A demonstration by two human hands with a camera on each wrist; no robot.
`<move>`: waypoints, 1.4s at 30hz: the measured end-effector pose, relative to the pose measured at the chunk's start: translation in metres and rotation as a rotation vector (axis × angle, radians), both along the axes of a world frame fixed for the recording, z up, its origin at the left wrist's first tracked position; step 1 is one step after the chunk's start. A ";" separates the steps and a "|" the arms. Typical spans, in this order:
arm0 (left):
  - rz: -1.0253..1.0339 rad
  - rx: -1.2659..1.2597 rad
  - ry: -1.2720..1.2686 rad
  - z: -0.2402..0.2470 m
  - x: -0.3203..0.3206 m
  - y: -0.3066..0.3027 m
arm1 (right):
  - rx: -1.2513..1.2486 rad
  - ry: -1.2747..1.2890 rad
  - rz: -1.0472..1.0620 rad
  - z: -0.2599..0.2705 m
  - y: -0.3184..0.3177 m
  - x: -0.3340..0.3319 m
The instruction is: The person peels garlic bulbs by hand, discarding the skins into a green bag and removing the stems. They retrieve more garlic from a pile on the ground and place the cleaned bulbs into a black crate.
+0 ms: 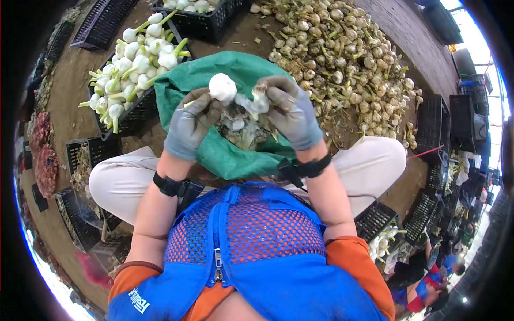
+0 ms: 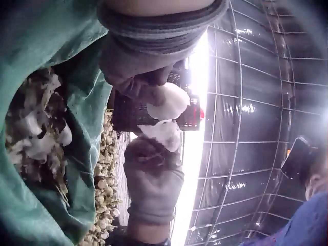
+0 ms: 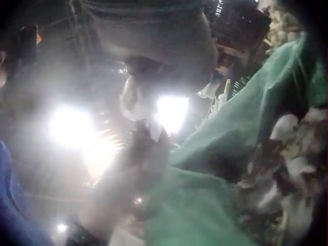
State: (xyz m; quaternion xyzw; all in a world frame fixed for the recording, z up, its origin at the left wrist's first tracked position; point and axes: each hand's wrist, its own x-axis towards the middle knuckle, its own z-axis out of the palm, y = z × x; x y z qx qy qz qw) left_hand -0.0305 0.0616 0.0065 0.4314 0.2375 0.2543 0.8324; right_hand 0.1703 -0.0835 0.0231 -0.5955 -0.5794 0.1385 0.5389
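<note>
My gloved left hand (image 1: 194,122) grips a clean white garlic bulb (image 1: 222,88), with a pale stem end poking out past the fingers. Opposite it, my gloved right hand (image 1: 293,111) pinches a loose piece of whitish garlic skin (image 1: 260,102). In the left wrist view the bulb (image 2: 170,101) and the torn skin (image 2: 163,134) are close together between the two hands. Below both hands a green sack (image 1: 225,156) lies open over the lap, holding a heap of peeled skins (image 1: 243,131). The right wrist view is hazy from glare.
Clean white bulbs with trimmed stems (image 1: 140,65) fill a black crate (image 1: 131,119) at the left. A large pile of unpeeled garlic (image 1: 342,59) covers the floor ahead and right. More black crates (image 1: 432,120) stand around, and another person (image 1: 428,286) sits at lower right.
</note>
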 end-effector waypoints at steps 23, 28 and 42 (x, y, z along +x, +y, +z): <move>0.283 -0.275 -0.121 0.026 0.054 0.093 | -0.509 0.215 0.342 -0.064 0.001 -0.009; 0.246 -0.124 -0.061 0.052 0.081 0.094 | -0.550 0.503 0.224 -0.028 0.009 0.042; -0.320 1.145 0.364 -0.052 0.066 0.010 | -1.008 -0.499 -0.460 -0.184 0.175 0.349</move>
